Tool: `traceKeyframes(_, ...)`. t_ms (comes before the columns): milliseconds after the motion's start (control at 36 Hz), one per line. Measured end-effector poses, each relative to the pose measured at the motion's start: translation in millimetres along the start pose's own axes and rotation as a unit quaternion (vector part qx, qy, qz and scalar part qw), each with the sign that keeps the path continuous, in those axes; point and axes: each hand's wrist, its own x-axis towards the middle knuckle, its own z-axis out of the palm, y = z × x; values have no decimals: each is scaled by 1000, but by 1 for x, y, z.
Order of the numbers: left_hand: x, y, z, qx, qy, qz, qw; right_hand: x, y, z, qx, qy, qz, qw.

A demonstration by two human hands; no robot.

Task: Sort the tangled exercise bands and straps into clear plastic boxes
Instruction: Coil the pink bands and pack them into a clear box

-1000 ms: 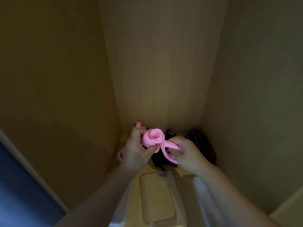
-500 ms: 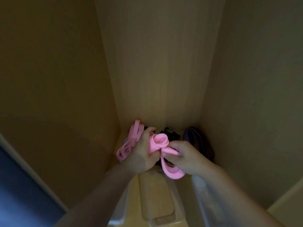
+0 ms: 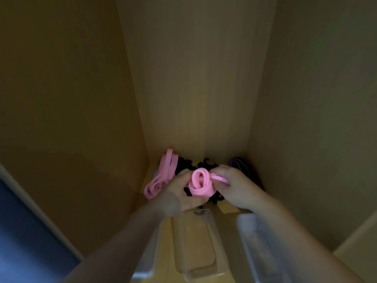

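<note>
Both hands hold a pink exercise band [image 3: 201, 183], rolled into a coil, over the back of a wooden cabinet. My left hand [image 3: 179, 190] grips the coil's left side. My right hand [image 3: 232, 184] pinches the band's loose end at the right. Another bunch of pink bands [image 3: 161, 176] leans in the back left corner. Tangled black straps [image 3: 206, 162] lie behind and under the coil. A purple band [image 3: 238, 164] lies at the back right. Below my hands stand three clear plastic boxes: a middle one [image 3: 193, 242], a right one [image 3: 257, 246] and a left one [image 3: 149, 254].
Wooden cabinet walls close in on the left, back and right. The boxes stand on the wooden shelf floor [image 3: 228, 209]. A dark blue surface [image 3: 24, 231] shows outside the cabinet at the lower left.
The hanging loop of the pink band has been wound up into the coil. My right hand has shifted up and to the right with the loose end. The pink bunch at the left is now more exposed.
</note>
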Motion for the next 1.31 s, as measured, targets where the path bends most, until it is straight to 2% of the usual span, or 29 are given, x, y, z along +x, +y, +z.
traceKeyframes(83, -6, 2, 4, -34, 29, 13, 999, 0, 2, 3, 19, 17, 8, 1000)
traceKeyframes(194, 0, 5, 0, -159, 37, -62, 985, -5, 9, 2, 62, 40, -6, 997)
traceKeyframes(306, -3, 7, -5, -233, 41, -66, 969, -9, 15, 0, 61, 54, -42, 996)
traceKeyframes(444, 2, 10, -4, -245, 64, -76, 965, -8, 5, 0, 25, 66, -106, 992)
traceKeyframes(556, 5, 17, 0, -236, 106, -77, 963, -7, 4, 11, -13, 61, -123, 990)
traceKeyframes(611, 5, 24, 5, -239, 95, -79, 963, -7, 4, 18, -32, 87, -130, 987)
traceKeyframes(667, 4, 33, 10, -326, 54, -86, 940, -7, 6, 21, -60, 116, -144, 981)
traceKeyframes(750, -2, 42, 5, -506, 23, -104, 856, -11, 12, 20, -91, 120, -161, 975)
traceKeyframes(778, -3, 40, 1, -521, 2, -100, 848, -12, 14, 19, -96, 120, -168, 974)
traceKeyframes(861, -1, 30, -1, -465, -53, -72, 881, -12, 15, 14, -112, 127, -184, 968)
traceKeyframes(1028, 4, 42, 10, -425, 49, -88, 899, -9, 15, 17, -103, 164, -166, 967)
traceKeyframes(1139, 8, 50, 17, -448, 104, -114, 881, -9, 14, 20, -96, 181, -159, 966)
traceKeyframes(1306, 13, 57, 17, -542, 110, -137, 821, -6, 13, 20, -32, 205, -139, 968)
